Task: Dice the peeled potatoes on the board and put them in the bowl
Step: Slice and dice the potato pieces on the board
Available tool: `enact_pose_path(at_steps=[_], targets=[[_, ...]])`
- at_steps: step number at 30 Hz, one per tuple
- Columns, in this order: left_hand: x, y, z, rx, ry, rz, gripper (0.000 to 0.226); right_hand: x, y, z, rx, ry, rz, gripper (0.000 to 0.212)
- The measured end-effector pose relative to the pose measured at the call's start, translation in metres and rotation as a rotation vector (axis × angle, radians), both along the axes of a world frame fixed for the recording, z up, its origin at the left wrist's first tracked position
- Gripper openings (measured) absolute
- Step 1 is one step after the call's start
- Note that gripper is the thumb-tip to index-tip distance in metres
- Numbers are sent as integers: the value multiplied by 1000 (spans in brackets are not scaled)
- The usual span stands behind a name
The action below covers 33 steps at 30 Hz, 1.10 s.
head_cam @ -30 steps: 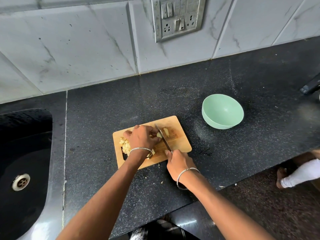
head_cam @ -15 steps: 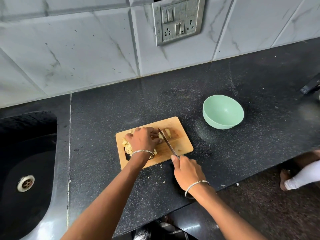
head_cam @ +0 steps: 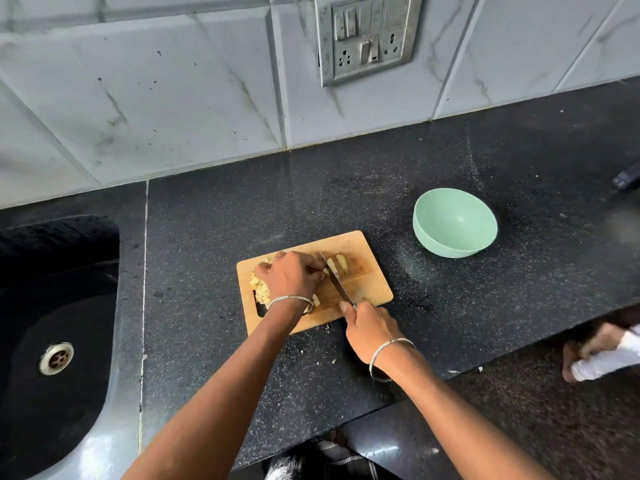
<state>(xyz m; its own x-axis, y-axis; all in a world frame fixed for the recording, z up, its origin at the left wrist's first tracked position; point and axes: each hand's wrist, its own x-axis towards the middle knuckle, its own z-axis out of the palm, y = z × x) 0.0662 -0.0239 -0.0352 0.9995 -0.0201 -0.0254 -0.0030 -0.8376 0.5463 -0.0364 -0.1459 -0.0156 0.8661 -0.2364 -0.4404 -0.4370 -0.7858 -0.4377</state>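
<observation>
No readable text, label, brand, number or sign on the switchboard [head_cam: 366, 38], bowl [head_cam: 450, 245], board [head_cam: 369, 284] or counter [head_cam: 346, 188].

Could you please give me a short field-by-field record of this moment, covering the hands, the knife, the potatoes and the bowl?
left hand: fingers curled on the potato, steadying it on the cutting board
right hand: grips the knife by its handle, blade across the board beside the left fingers
diced pile: at the board's left end
strips: right of the blade
bowl: green, empty, on the countertop right of the board
sink: at the countertop's left end
progress: cutting under way, nothing in the bowl yet
</observation>
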Motion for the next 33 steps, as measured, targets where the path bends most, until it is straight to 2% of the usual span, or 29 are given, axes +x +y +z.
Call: enact_pose_path(at_steps=[7, 11, 15, 22, 27, 33], targets=[[-1, 3, 6, 6, -1, 22, 8, -19, 8, -2, -171, -74, 52, 44], [-1, 6, 6, 79, -52, 3, 5, -39, -2, 0, -230, -135, 69, 44], [-4, 7, 7, 178, -90, -10, 13, -29, -8, 4, -202, -189, 17, 45], [-14, 21, 17, 153, -113, 72, 20, -9, 0, -6, -160, -135, -10, 41], [-15, 36, 14, 79, -104, 116, 21, -15, 8, -5, -81, -97, 64, 43], [-17, 37, 9, 90, -63, 45, 17, -21, 13, -3, -18, -98, 103, 41]])
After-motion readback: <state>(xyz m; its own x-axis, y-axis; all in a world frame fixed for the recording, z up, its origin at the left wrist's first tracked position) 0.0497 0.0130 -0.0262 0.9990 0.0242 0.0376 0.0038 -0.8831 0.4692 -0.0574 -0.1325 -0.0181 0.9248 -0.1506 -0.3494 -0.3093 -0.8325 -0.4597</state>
